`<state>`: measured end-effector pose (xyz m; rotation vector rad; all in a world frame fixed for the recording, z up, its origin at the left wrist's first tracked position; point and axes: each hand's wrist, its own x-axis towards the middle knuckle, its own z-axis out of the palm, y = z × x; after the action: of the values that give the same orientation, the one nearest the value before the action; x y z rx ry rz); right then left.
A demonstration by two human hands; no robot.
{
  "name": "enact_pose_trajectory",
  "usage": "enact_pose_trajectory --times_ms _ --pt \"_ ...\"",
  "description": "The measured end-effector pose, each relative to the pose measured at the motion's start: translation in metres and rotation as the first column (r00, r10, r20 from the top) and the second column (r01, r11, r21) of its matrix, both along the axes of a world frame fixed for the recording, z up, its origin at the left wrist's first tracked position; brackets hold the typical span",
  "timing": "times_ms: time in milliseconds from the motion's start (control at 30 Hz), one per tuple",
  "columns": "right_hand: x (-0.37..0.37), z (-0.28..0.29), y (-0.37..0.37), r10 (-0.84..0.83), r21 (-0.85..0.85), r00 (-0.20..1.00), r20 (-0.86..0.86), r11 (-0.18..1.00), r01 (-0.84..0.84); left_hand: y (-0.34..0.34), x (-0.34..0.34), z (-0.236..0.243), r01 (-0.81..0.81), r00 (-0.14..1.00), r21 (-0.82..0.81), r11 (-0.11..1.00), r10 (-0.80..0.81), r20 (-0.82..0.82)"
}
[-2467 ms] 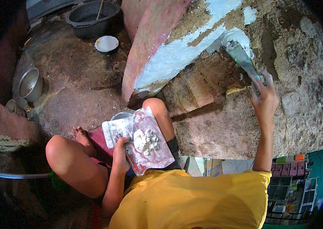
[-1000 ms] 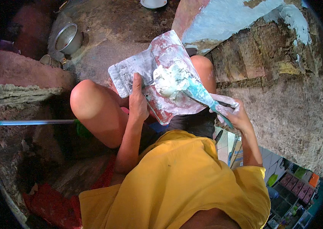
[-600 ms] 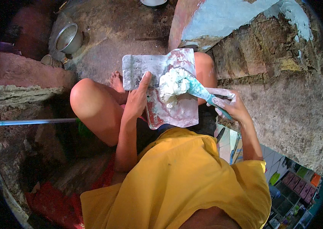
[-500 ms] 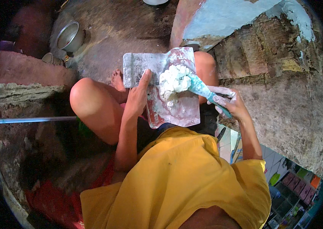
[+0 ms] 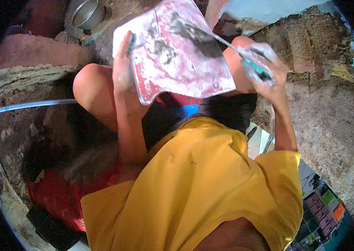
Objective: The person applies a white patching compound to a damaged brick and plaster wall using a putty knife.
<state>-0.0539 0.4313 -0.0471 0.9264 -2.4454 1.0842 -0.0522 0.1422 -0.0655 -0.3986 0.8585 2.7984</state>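
A flat reddish board (image 5: 198,71), smeared with wet white paste, is held up above my knees. My left hand (image 5: 122,69) grips its left edge, thumb on the top face and the other fingers hidden beneath. My right hand (image 5: 271,75), coated with white paste, is closed round the green handle of a putty knife (image 5: 254,66). The knife's thin blade slants up and left across the board's upper right part, seen nearly edge-on. Thicker greyish paste (image 5: 162,49) lies on the middle of the board, with more near the blade's far end.
A metal pot (image 5: 88,16) stands on the floor at the far left, near a low reddish ledge (image 5: 39,54). On the right rises a rough, patchy wall (image 5: 323,108). A pale blue strip (image 5: 34,107) runs in from the left toward my left knee.
The board has risen away from my lap and tilted. The big white mound of paste no longer shows, leaving smears and smaller lumps. My right hand has moved up, turning the knife edge-on.
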Motion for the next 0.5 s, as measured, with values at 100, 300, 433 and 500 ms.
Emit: enact_pose_trajectory --times_ms 100,300,433,500 --pt "-0.017 0.0 -0.009 0.085 0.003 0.985 -0.151 0.996 -0.085 -0.024 -0.007 0.003 0.054 0.998 0.086 0.995 -0.05 -0.041" --pt "-0.02 0.014 -0.031 0.119 0.06 0.977 -0.178 0.992 -0.11 -0.048 -0.002 -0.026 0.008 0.991 0.015 1.0 -0.006 -0.13" --pt "-0.018 0.017 -0.027 0.159 0.112 0.983 -0.094 0.983 -0.148 -0.043 0.001 -0.023 0.107 0.976 0.148 0.983 -0.076 -0.203" --pt "-0.017 0.017 -0.021 0.158 0.126 0.984 -0.083 0.981 -0.147 -0.038 0.0 -0.018 0.069 0.985 0.14 0.988 -0.045 -0.166"
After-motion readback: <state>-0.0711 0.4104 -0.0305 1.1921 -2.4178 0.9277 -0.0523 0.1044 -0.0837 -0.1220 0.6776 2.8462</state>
